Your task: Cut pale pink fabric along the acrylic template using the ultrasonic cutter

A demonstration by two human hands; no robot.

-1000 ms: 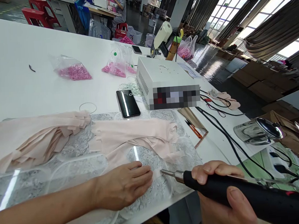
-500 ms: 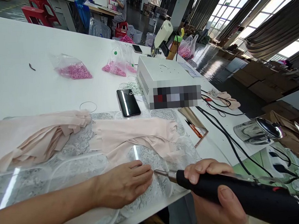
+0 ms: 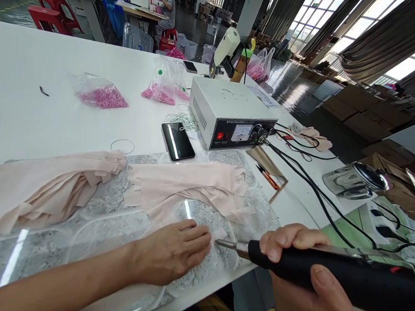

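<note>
My left hand point(image 3: 176, 250) lies palm down on the grey marbled mat point(image 3: 109, 231), its fingers flat and side by side. A thin pale fabric piece point(image 3: 219, 234) shows just past its fingertips; the rest is hard to make out under the hand and forearm. My right hand point(image 3: 303, 257) is wrapped round a handheld ultrasonic welder point(image 3: 289, 261) with a black body and pointed metal tip. That tip is just right of my left fingertips, close to the fabric edge; contact cannot be told. Beyond the hands lies a stack of pale pink fabric pieces point(image 3: 184, 178).
More pink fabric point(image 3: 60, 184) lies left. Behind the mat are a phone point(image 3: 178, 141), a white control box point(image 3: 232, 106) and bags of pink bits point(image 3: 100, 93). Black cables point(image 3: 311, 191) run down the right side, near orange-handled snips point(image 3: 268, 177) and a glass jug point(image 3: 351, 181).
My right hand and the welder have shifted slightly right and down, so its tip sits a bit farther from my left fingertips. My left hand has barely moved.
</note>
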